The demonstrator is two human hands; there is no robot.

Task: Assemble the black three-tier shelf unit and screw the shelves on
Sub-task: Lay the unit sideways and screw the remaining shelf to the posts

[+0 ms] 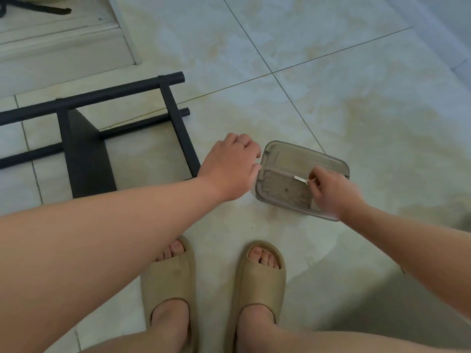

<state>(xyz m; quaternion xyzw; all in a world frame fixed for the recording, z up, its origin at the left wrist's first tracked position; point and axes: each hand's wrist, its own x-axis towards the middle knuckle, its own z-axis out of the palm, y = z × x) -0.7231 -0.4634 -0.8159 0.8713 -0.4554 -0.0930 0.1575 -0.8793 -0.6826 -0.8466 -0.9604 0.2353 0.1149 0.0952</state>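
Plastic container [293, 156]; right hand [332, 193] pinches white piece [300, 179] over it.

Tiled floor [331, 85] bears black frame [86, 159], seemingly plastic tray [305, 152].

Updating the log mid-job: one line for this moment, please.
right hand: pinches small silvery tool over clear plastic box | left hand: at box rim, contact unclear | black shelf frame: lying on floor

Soft, even daylight — faint shadows, slight motion blur, wide-angle bending at edges.
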